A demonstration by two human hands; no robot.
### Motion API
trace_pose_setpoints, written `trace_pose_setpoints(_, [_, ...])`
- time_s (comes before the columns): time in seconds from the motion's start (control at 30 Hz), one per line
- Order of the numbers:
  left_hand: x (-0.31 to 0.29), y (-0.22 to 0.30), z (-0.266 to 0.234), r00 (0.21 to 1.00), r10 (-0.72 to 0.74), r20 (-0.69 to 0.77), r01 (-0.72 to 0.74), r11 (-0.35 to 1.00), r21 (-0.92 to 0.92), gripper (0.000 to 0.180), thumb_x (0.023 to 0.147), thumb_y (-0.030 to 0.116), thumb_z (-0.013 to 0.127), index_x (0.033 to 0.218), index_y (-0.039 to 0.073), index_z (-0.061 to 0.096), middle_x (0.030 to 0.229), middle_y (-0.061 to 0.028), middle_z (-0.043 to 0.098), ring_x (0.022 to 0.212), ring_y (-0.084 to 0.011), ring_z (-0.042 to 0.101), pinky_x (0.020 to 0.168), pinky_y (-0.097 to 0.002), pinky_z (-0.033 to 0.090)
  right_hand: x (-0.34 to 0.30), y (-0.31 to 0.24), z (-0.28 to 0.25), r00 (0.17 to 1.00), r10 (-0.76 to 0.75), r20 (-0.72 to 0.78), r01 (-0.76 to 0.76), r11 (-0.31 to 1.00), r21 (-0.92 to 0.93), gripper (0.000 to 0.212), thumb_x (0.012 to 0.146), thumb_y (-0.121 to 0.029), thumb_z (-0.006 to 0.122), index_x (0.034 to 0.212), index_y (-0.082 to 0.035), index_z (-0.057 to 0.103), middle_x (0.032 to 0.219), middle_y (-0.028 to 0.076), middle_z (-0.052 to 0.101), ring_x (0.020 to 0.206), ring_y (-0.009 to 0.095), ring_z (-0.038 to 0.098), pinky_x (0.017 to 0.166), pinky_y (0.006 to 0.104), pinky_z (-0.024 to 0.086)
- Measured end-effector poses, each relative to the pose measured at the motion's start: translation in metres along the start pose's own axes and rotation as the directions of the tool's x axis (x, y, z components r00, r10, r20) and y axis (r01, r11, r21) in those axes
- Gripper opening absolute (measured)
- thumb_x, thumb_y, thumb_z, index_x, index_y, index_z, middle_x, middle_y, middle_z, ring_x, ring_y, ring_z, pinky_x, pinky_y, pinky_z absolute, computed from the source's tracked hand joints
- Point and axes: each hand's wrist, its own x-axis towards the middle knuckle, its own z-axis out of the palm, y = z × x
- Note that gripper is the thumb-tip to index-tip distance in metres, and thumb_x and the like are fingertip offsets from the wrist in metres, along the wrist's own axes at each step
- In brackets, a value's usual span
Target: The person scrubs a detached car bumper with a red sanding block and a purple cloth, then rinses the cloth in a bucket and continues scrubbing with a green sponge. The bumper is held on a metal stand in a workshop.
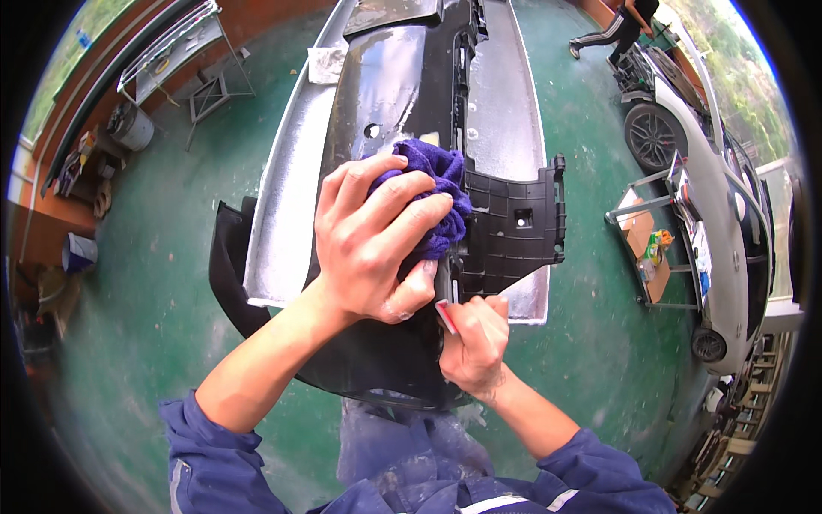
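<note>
A long black car bumper (pixel 381 77) lies lengthwise in front of me, its near end curving down toward my body. My left hand (pixel 368 244) is closed over a bunched purple cloth (pixel 449 224), which rests against the bumper's surface. Just right of it, my right hand (pixel 478 347) grips a small flat piece with a red and white edge (pixel 445 317) near the bumper's ribbed inner side. Most of that piece is hidden in my fingers, so its kind cannot be told. A ribbed black bracket part (pixel 505 224) sticks out to the right.
The bumper lies on a pale, trough-like stand (pixel 278 201). A wheeled cart (pixel 655 287) with cardboard and bottles stands at right, beside a silver car (pixel 728 197). Another person (pixel 621 30) is at far right. A worktable (pixel 175 47) and buckets (pixel 79 253) line the left wall.
</note>
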Motion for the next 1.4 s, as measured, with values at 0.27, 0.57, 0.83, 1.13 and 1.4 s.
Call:
trace_pose_setpoints(0.27, [-0.001, -0.002, -0.002, 1.000, -0.008, 0.010, 0.008, 1.000, 0.009, 0.057, 0.076, 0.044, 0.059, 0.112, 0.005, 0.080, 0.118, -0.0149, 0.077, 0.118, -0.0415, 0.067, 0.102, -0.0498, 0.049, -0.004, -0.004, -0.003, 0.999, -0.013, 0.039, 0.014, 1.000, -0.022, 0.025, 0.078, 0.009, 0.072, 0.101, 0.001, 0.068, 0.067, 0.006, 0.048, 0.058, 0.026, 0.047, 0.070, 0.0423, 0.032])
trace_pose_setpoints(0.57, [0.002, 0.001, -0.002, 0.998, -0.018, 0.054, 0.016, 0.999, 0.039, 0.056, 0.071, 0.040, 0.064, 0.113, 0.007, 0.080, 0.128, -0.0156, 0.078, 0.129, -0.0436, 0.068, 0.109, -0.0514, 0.050, 0.002, -0.001, -0.007, 0.996, -0.010, 0.090, 0.012, 1.000, -0.029, 0.021, 0.079, 0.004, 0.073, 0.099, -0.001, 0.068, 0.070, 0.006, 0.052, 0.061, 0.027, 0.052, 0.070, 0.0420, 0.034])
trace_pose_setpoints(0.83, [0.004, 0.003, -0.007, 0.994, -0.028, 0.105, 0.025, 0.999, 0.038, 0.058, 0.080, 0.046, 0.062, 0.118, 0.006, 0.079, 0.140, -0.0185, 0.074, 0.137, -0.0454, 0.063, 0.114, -0.0530, 0.047, 0.002, -0.009, -0.009, 0.994, 0.047, 0.096, -0.042, 0.998, -0.048, 0.016, 0.081, 0.003, 0.072, 0.095, -0.004, 0.068, 0.069, 0.005, 0.051, 0.064, 0.026, 0.054, 0.071, 0.0415, 0.036])
trace_pose_setpoints(1.13, [0.006, 0.008, -0.009, 0.986, -0.060, 0.158, 0.051, 0.997, 0.065, 0.047, 0.094, 0.042, 0.067, 0.124, 0.008, 0.079, 0.146, -0.0152, 0.071, 0.144, -0.0435, 0.058, 0.119, -0.0537, 0.042, 0.009, -0.016, -0.011, 0.993, 0.097, 0.074, -0.087, 0.988, -0.127, 0.013, 0.084, -0.002, 0.071, 0.094, -0.009, 0.066, 0.070, 0.005, 0.057, 0.065, 0.026, 0.058, 0.072, 0.0432, 0.039])
trace_pose_setpoints(1.4, [0.043, 0.014, -0.013, 0.882, -0.119, 0.456, 0.007, 0.971, 0.240, 0.046, 0.089, 0.033, 0.079, 0.132, 0.017, 0.078, 0.161, -0.0093, 0.060, 0.146, -0.0376, 0.052, 0.118, -0.0525, 0.044, 0.055, 0.023, -0.010, 0.934, 0.338, -0.116, -0.332, 0.941, 0.067, 0.012, 0.100, -0.012, 0.072, 0.110, -0.005, 0.067, 0.078, 0.014, 0.073, 0.078, 0.037, 0.075, 0.075, 0.0484, 0.050])
